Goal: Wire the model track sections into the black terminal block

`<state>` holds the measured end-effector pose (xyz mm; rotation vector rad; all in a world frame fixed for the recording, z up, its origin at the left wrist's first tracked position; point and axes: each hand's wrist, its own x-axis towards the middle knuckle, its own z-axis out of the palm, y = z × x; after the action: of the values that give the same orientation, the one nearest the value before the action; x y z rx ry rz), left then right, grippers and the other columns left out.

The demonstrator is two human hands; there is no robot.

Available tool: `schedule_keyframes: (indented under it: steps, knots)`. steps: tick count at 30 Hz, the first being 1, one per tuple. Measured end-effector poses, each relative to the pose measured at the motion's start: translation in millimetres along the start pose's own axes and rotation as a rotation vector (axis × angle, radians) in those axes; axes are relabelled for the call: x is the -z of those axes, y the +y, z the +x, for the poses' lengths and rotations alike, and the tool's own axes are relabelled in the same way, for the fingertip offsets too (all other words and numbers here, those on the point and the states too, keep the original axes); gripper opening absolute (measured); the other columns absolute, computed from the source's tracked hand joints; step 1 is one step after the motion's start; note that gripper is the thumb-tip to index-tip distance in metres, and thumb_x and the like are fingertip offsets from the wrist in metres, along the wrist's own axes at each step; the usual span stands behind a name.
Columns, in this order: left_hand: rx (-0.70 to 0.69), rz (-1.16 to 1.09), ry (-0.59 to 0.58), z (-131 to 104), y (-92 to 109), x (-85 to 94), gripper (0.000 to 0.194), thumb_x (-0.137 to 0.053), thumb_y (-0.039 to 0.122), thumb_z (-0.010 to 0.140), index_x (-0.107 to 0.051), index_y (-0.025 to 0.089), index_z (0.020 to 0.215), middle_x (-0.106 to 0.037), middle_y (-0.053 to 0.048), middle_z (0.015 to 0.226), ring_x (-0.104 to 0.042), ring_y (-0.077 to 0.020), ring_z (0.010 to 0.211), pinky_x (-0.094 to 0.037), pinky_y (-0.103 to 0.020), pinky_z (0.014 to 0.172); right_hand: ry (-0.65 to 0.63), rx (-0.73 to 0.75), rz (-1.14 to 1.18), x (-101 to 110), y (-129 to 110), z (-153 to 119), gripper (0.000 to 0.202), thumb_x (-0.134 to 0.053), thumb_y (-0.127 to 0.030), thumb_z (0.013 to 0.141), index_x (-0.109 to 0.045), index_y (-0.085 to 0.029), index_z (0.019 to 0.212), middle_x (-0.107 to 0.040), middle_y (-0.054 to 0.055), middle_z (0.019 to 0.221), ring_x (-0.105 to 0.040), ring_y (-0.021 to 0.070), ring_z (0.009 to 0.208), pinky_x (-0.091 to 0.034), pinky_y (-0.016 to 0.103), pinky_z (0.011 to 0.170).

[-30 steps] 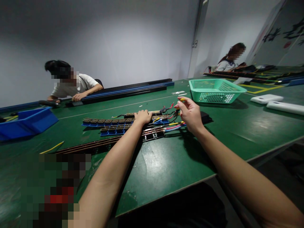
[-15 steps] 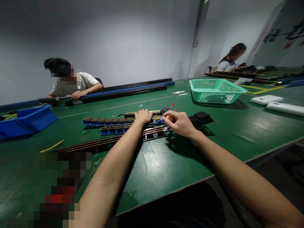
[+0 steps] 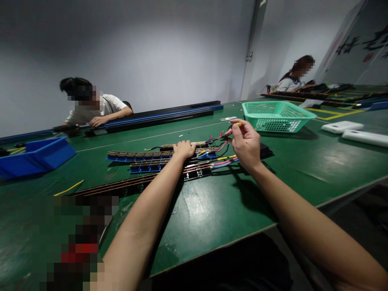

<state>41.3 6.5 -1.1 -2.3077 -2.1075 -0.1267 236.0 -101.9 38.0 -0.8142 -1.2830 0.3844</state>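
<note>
My left hand (image 3: 184, 149) lies with spread fingers on the assemblies of thin metal rods, near the end of the rearmost one. Raised over the right ends, my right hand (image 3: 246, 143) is closed on a dark wire; something yellow shows at its fingertips. Red, yellow and blue wires (image 3: 226, 162) run from the front black rail (image 3: 121, 185) toward that hand. Blue-based rod strips (image 3: 136, 157) lie side by side behind this rail. A black block (image 3: 266, 150) sits partly hidden behind my right hand.
A green perforated basket (image 3: 277, 117) stands behind my right hand, white devices (image 3: 342, 127) to its right. On the left are a blue bin (image 3: 39, 157) and a loose yellow wire (image 3: 69, 188). Long rails (image 3: 169, 114) lie across the table, beside a person's hand. Another person sits far right.
My right hand has risen and moved right, away from the rod ends, drawing the dark wire up. My left hand stays on the assemblies. The person at left has shifted slightly.
</note>
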Motion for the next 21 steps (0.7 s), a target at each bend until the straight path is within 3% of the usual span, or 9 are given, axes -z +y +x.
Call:
schedule_keyframes:
  steps: [4,10,15,17,21]
  knots:
    - [-0.004,-0.004,0.006,-1,0,-0.1,0.059,-0.022,0.055,0.098,-0.059,0.019,0.128,-0.058,-0.016,0.137,-0.050,-0.0337,0.127,-0.035,-0.056,0.104,-0.003,0.000,0.085,-5,9,18,0.031,-0.053,-0.048,0.093,-0.056,-0.024,0.111,-0.063,0.002,0.085,-0.047,0.0086,0.050,-0.039,0.024,0.045]
    - [-0.004,0.001,0.003,-2,0,1.6,0.059,-0.022,0.054,0.098,-0.059,0.019,0.129,-0.058,-0.016,0.137,-0.051,-0.0337,0.127,-0.035,-0.056,0.104,-0.042,-0.128,0.096,-18,51,39,0.033,-0.053,-0.049,0.091,-0.050,-0.023,0.110,-0.063,0.001,0.085,-0.040,0.0050,0.040,-0.033,0.023,0.039]
    - [-0.003,0.007,-0.011,-3,1,2.9,0.059,-0.020,0.053,0.098,-0.058,0.019,0.130,-0.057,-0.016,0.138,-0.050,-0.0335,0.128,-0.035,-0.056,0.104,-0.159,-0.119,-0.040,-20,73,31,0.040,-0.054,-0.055,0.088,-0.053,-0.021,0.109,-0.063,0.000,0.082,-0.047,0.0072,0.045,-0.037,0.023,0.045]
    - [-0.001,0.005,-0.007,-4,2,3.1,0.060,-0.020,0.054,0.098,-0.058,0.020,0.130,-0.057,-0.016,0.138,-0.050,-0.0335,0.128,-0.034,-0.056,0.104,-0.268,-0.010,-0.203,-19,72,23,0.035,-0.056,-0.054,0.088,-0.062,-0.020,0.097,-0.063,0.000,0.073,-0.053,0.0104,0.052,-0.039,0.024,0.053]
    - [-0.002,-0.003,0.004,-5,2,3.6,0.059,-0.021,0.054,0.099,-0.059,0.018,0.128,-0.057,-0.016,0.137,-0.050,-0.0329,0.128,-0.034,-0.054,0.104,-0.656,0.231,-0.531,-19,64,9,0.025,-0.065,-0.047,0.084,-0.072,-0.024,0.086,-0.061,-0.001,0.059,-0.054,0.0141,0.054,-0.033,0.026,0.056]
